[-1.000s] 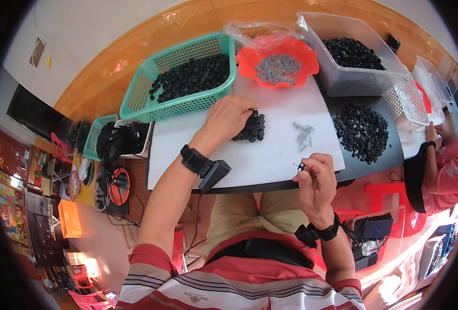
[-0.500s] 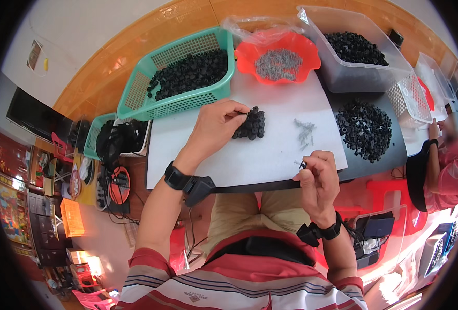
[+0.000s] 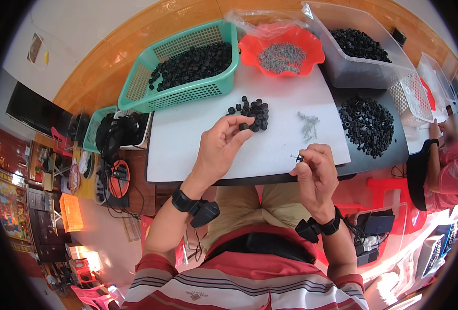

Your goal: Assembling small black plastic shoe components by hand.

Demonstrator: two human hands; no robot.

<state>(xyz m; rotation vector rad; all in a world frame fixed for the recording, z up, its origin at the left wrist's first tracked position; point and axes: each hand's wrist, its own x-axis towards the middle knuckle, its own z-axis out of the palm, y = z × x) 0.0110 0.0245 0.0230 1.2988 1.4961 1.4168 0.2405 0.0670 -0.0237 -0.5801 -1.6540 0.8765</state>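
Observation:
My left hand (image 3: 219,150) pinches a small black knob (image 3: 244,126) between thumb and fingertips, at the near edge of a cluster of similar black knobs (image 3: 260,111) on the white sheet. Near the sheet's front edge, my right hand (image 3: 318,168) is closed on a small black plastic piece (image 3: 299,158). A thin metal screw (image 3: 294,156) sticks out of that piece to the left. Beyond this hand lies a small heap of loose grey screws (image 3: 307,125).
The white sheet (image 3: 187,155) covers the tabletop. A green basket (image 3: 185,98) of black parts, a red scalloped bowl (image 3: 314,51) of screws and a clear bin (image 3: 361,72) stand at the back. Small black pieces (image 3: 367,124) are heaped at right, nearer a co-worker (image 3: 448,165).
My left hand has drawn back toward me with a knob, and the cluster behind it looks more spread out. The right hand has barely moved, still gripping its piece.

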